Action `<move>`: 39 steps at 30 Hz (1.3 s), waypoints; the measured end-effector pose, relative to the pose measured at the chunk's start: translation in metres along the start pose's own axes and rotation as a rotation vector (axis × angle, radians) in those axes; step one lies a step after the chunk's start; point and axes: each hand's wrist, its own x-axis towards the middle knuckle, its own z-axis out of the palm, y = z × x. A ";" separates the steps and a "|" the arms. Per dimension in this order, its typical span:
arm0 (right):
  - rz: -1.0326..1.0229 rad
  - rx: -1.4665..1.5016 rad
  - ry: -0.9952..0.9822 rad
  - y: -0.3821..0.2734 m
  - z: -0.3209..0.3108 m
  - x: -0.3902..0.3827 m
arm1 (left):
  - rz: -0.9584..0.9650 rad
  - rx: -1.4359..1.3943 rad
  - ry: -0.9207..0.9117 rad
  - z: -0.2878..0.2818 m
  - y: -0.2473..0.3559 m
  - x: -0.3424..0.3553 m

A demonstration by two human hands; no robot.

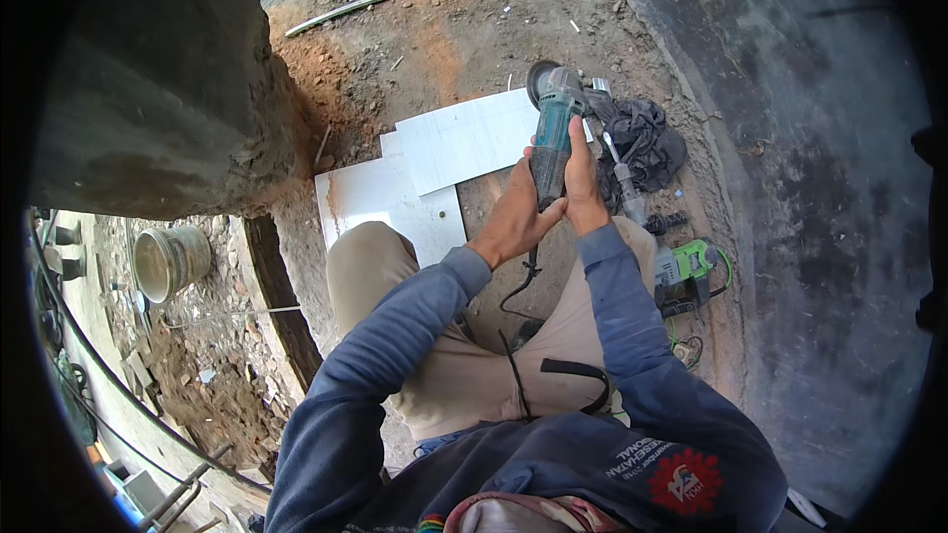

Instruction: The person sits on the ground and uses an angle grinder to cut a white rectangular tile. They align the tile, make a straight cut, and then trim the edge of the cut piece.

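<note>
Between my two hands is a teal and black angle grinder (555,133), its disc end pointing away from me and its cord running down between my legs. My left hand (518,209) wraps the rear of its body from the left. Along the right side of the same body my right hand (583,178) is closed, thumb side up. Beneath the grinder's head lie white flat tiles or panels (459,143), overlapping on the dirt ground. The disc (540,82) sits past the panels' far edge in view; whether it touches anything I cannot tell.
Right of the grinder lies a crumpled dark cloth (647,143). A green power tool (688,271) rests beside my right knee. A dark wall or slab (820,188) borders the right, a large block (158,79) the left. A dirty bucket (170,262) and wooden strips (370,2) lie farther off.
</note>
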 end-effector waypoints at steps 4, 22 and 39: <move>0.024 0.086 0.036 0.006 -0.007 0.005 | 0.044 0.055 -0.004 0.008 -0.005 -0.004; 0.061 0.139 -0.070 -0.003 -0.018 -0.007 | -0.038 -0.182 -0.065 0.014 0.003 -0.008; -0.100 -0.900 0.053 0.072 0.050 0.036 | -0.307 0.544 -0.296 -0.152 -0.218 -0.030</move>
